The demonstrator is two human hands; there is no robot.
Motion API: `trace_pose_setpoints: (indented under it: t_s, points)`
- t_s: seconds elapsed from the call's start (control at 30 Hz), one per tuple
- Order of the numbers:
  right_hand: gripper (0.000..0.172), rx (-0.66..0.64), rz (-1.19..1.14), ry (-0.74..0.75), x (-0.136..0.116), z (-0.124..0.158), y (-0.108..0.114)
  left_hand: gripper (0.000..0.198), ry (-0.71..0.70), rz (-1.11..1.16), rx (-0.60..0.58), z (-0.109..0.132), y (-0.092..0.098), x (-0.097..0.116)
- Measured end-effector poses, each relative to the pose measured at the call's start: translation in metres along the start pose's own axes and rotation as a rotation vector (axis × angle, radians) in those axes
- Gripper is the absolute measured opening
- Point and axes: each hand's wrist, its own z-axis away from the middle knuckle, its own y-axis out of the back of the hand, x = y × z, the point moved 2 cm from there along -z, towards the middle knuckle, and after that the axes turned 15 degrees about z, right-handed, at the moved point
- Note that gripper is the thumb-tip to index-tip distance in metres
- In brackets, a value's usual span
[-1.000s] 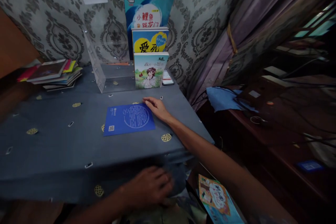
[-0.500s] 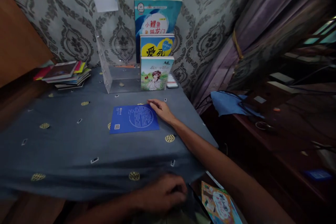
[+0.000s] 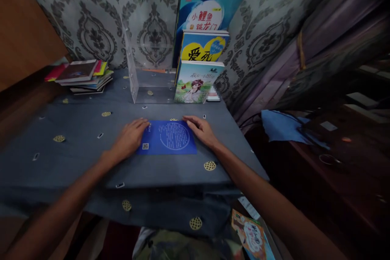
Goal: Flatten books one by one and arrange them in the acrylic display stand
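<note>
A thin blue booklet or card [image 3: 164, 140] lies flat on the cloth-covered table [image 3: 85, 158]. White print in a circle and a small QR code show on its upper face. My left hand [image 3: 129, 138] rests over its left edge, fingers stretched forward and covering part of the upper left corner. At the opposite side, my right hand [image 3: 202, 130] lies along the right edge, with its fingertips by the upper right corner and its fingers extended. Neither hand lifts the blue piece. The undersides of both hands are hidden.
Behind stands a clear acrylic rack [image 3: 132, 85] with several upright books [image 3: 195, 83] on its right side. A pile of books [image 3: 83, 77] sits at the back left. Lower right, an orange picture book [image 3: 248, 233] lies below the table edge. A dark red cabinet [image 3: 307, 162] stands right.
My left hand has risen from near my lap to the blue piece's left edge. My right hand stays at the right edge. The view has shifted, so everything appears farther right.
</note>
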Motion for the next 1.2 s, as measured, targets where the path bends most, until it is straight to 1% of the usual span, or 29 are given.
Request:
trace_pose_setpoints:
  t_s: [0.03,0.07,0.13,0.2,0.27,0.43,0.53,0.6,0.67,0.77,0.83,1.0,1.1,1.2]
  points:
    - [0.034,-0.001,0.016,0.001,-0.001,0.000,0.000,0.042,0.011,0.007,-0.002,0.001,0.003,-0.016]
    - [0.034,-0.005,0.034,0.004,-0.002,0.001,0.000,0.043,-0.003,0.015,-0.026,0.004,0.004,-0.027]
    - [0.033,-0.016,0.079,0.013,-0.005,0.002,0.000,0.046,-0.051,0.038,-0.071,0.015,0.008,-0.037]
    - [0.033,-0.028,0.132,0.019,-0.007,0.004,0.000,0.049,-0.096,0.055,-0.103,0.027,0.011,-0.036]
    - [0.033,-0.042,0.175,0.025,-0.010,0.005,0.000,0.050,-0.125,0.066,-0.121,0.039,0.014,-0.031]
    - [0.033,-0.040,0.214,0.039,-0.012,0.006,0.000,0.047,-0.217,0.104,-0.152,0.063,0.017,-0.023]
    - [0.032,-0.037,0.205,0.032,-0.012,0.005,-0.001,0.048,-0.271,0.105,-0.153,0.071,0.014,-0.020]
    - [0.032,-0.033,0.178,0.023,-0.010,0.004,-0.002,0.049,-0.291,0.097,-0.167,0.070,0.010,-0.015]
    - [0.031,-0.029,0.134,0.011,-0.009,0.002,-0.002,0.051,-0.311,0.089,-0.221,0.064,0.005,-0.005]
    - [0.030,-0.024,0.072,-0.005,-0.007,0.000,-0.004,0.058,-0.379,0.078,-0.334,0.046,-0.005,0.020]
    - [0.029,-0.023,0.042,-0.011,-0.006,-0.001,-0.005,0.061,-0.419,0.066,-0.381,0.032,-0.016,0.040]
    - [0.031,-0.048,-0.023,-0.003,-0.006,-0.002,-0.005,0.062,-0.461,0.038,-0.482,-0.002,-0.048,0.089]
    - [0.032,-0.054,-0.026,0.006,-0.007,-0.002,-0.003,0.058,-0.475,0.039,-0.510,-0.017,-0.062,0.111]
    - [0.033,-0.056,0.015,0.023,-0.008,0.000,-0.001,0.052,-0.488,0.030,-0.502,-0.023,-0.070,0.120]
